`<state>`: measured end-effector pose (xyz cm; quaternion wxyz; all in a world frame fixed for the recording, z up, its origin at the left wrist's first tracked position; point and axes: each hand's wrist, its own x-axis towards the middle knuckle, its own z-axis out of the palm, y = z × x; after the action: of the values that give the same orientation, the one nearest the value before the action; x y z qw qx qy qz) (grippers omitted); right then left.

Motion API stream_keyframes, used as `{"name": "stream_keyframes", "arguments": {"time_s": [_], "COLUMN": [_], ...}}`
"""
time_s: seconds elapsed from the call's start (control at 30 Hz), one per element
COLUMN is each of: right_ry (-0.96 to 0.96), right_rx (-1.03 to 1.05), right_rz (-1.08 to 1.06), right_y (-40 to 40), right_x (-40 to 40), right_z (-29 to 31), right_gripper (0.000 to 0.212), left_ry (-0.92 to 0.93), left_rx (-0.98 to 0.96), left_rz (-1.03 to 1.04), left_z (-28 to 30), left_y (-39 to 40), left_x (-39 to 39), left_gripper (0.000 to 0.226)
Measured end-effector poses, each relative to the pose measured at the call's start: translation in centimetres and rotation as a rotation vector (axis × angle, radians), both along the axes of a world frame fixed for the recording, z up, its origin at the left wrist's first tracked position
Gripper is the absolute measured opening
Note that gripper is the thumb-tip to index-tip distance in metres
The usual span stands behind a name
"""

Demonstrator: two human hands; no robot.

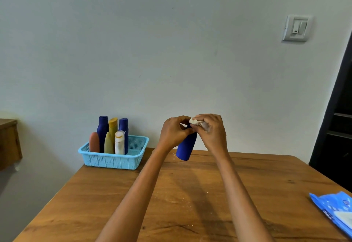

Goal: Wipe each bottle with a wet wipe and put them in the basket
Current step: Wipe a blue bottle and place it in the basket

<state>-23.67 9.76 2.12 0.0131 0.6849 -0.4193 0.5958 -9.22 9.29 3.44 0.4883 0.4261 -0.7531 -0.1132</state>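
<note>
both arms reach forward over the worktop (190, 194), raised, hands meeting in the air. the left hand (174, 131) curls its fingers round the upper part of a blue bottle (186, 146), which tilts with its base down toward the person, clear of the worktop. the right hand (209, 127) pinches a crumpled white wipe (195, 121) against the bottle's top. the basket (114, 158) sits at the far left corner, well apart, holding six upright bottles. a blue wipe pack (337, 211) lies at the right edge.
</note>
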Motion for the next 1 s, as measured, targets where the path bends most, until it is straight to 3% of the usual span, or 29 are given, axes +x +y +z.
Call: {"name": "stream_keyframes", "arguments": {"time_s": [0.3,0.53,0.77,0.87,1.0], "right_ry": [-0.253,0.022,-0.026,-0.254,-0.691], "right_rx": [0.098,0.032,0.283,0.523,0.802], "right_rz": [0.098,-0.026,-0.049,0.070,0.203], "right_y": [0.6,0.2,-0.7,-0.9,-1.0], "right_x": [2.1,3.1,2.4,2.8,2.4], "right_z": [-0.1,-2.0,-4.9,-4.6,-4.1], "right_gripper": [0.032,0.035,0.034,0.040,0.026], "left_ry": [0.275,0.595,0.693,0.695,0.689], "left_rx": [0.089,0.186,0.142,0.103,0.097], "left_rz": [0.018,0.137,0.262,0.298,0.263], "left_z": [0.4,0.7,0.5,0.4,0.1], "left_y": [0.1,-0.4,-0.8,-0.8,-0.8], "left_x": [-0.8,1.2,1.7,1.5,1.0], "left_gripper": [0.029,0.022,0.028,0.032,0.034]}}
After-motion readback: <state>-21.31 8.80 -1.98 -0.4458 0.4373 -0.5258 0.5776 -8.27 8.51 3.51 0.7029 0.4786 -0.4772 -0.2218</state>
